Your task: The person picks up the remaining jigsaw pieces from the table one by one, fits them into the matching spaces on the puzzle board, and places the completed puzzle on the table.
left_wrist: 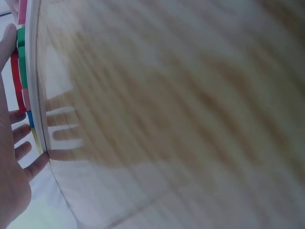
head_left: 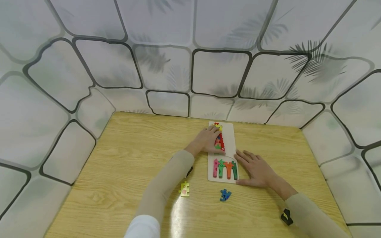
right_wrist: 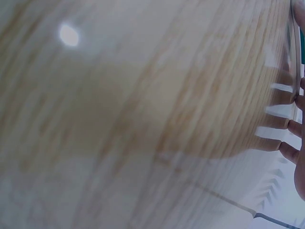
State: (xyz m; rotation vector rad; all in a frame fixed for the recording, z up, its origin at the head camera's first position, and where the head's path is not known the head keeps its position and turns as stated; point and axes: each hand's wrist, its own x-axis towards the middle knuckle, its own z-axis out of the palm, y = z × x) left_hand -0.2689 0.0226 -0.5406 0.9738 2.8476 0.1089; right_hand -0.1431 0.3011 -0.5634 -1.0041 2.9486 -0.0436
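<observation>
A white puzzle board (head_left: 229,138) lies on the table. My left hand (head_left: 208,138) spreads over its far half, fingers fairly straight and thumb apart, covering some pieces. Between thumb and fingers shows a red wavy-edged strip (head_left: 222,142), with a yellow piece (head_left: 219,127) past the fingertips. In the left wrist view, the left fingers (left_wrist: 21,133) reach down beside the colored pieces at the board's edge. My right hand (head_left: 257,170) rests palm down, fingers spread, fingertips and thumb at the board's right edge. Pink (head_left: 215,168), green, orange (head_left: 229,170) and dark green pieces sit in the near half.
A loose yellow puzzle piece (head_left: 185,189) lies on the wooden table (head_left: 143,142) beside the left forearm. Blue puzzle pieces (head_left: 225,195) lie just in front of the board. A pale patterned curtain (head_left: 166,66) encloses the table's back and sides.
</observation>
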